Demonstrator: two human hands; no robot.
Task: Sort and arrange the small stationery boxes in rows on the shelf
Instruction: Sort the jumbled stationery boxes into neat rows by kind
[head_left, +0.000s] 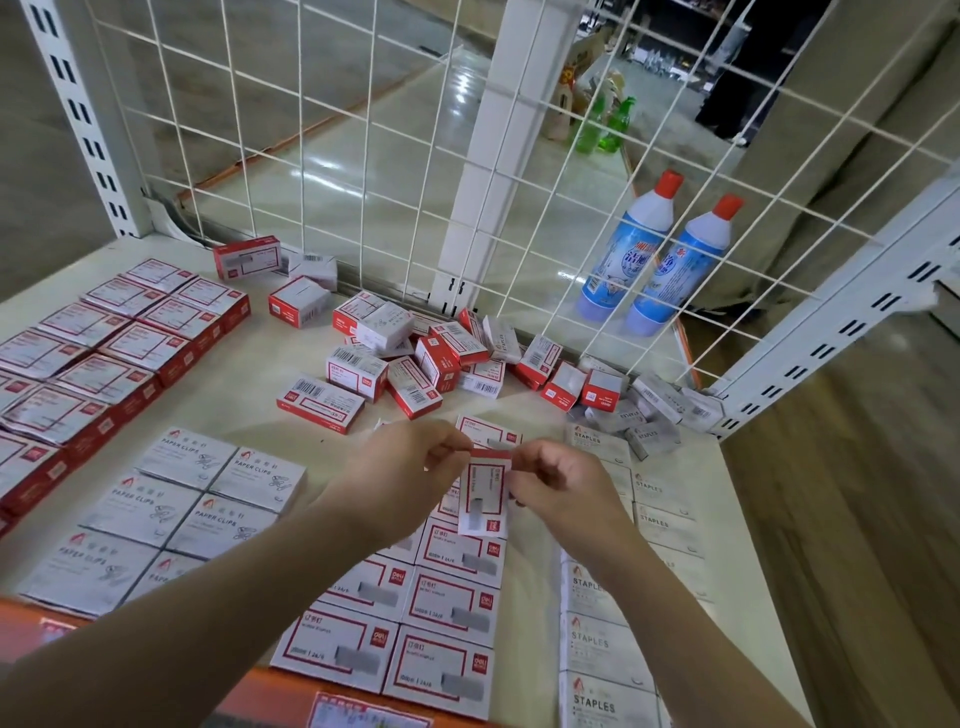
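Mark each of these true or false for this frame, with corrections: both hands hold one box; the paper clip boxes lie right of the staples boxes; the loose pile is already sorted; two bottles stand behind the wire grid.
1. Both hands hold one box. True: the left hand and right hand pinch the same red-and-white staple box.
2. Paper clip boxes lie right of the staples boxes. False: the paper clip boxes lie left; the grey staples boxes lie right.
3. The loose pile is sorted. False: the jumbled boxes lie tilted and overlapping.
4. Two bottles stand behind the wire grid. True: two blue cleaner bottles stand behind the wire grid.
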